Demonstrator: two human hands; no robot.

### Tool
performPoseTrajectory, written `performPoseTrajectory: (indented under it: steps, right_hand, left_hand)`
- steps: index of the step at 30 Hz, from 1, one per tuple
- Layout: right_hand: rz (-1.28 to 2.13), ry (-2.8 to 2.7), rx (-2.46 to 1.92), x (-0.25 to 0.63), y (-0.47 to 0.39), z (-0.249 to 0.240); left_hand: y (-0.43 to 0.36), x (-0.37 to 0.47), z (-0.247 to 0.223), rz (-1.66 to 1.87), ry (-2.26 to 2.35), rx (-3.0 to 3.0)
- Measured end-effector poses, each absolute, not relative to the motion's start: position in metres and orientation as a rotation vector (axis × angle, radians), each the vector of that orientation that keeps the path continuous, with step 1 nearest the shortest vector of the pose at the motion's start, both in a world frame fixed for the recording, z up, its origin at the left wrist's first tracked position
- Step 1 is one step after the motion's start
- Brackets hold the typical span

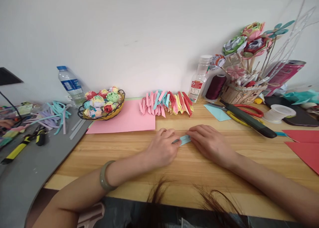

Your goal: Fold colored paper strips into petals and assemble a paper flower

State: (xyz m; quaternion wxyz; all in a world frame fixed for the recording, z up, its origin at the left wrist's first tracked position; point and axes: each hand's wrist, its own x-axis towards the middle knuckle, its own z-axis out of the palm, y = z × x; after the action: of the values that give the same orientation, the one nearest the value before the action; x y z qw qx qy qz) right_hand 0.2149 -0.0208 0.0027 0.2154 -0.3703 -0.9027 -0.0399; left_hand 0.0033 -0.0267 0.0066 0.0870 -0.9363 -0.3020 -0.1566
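A narrow folded strip of light blue paper (pixel 184 140) lies low over the wooden table between my hands. My left hand (pixel 163 146) has its fingers curled and closed on the strip's left end. At the other end, the fingers of my right hand (pixel 211 143) are pressed together on the paper. Behind them a row of folded paper pieces (pixel 165 103) in pink, blue, red and yellow stands near the wall. Pink paper sheets (pixel 124 123) lie beyond my left hand. Part of the strip is hidden under my fingers.
A basket of paper flowers (pixel 103 105) and a water bottle (pixel 71 85) stand at the left. Pliers (pixel 18 150) lie on the grey surface. To the right are scissors (pixel 241 116), a white spool (pixel 279 113), red paper (pixel 304 151) and a flower pot (pixel 243 94).
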Motion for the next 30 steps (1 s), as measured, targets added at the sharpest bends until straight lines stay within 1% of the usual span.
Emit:
performPoseTrajectory:
  steps: [3,7,18,30]
  right_hand:
    - [-0.207,-2.560,-0.894,0.208,-0.029,0.001]
    - [-0.184,-2.599,-0.972,0.202,-0.036,-0.002]
    - [-0.178,-2.679,-1.066,0.205,-0.033,-0.004]
    - [-0.327,-2.644,-1.157,0.201,-0.039,-0.004]
  left_hand:
    - [-0.029,0.006,0.007,-0.439,-0.973,-2.752]
    - [-0.030,0.007,0.007,-0.400,-1.040,-2.728]
    - [-0.026,-0.003,-0.003,-0.227,-0.906,-2.734]
    - [-0.039,0.001,0.006,-0.077,-0.980,-2.780]
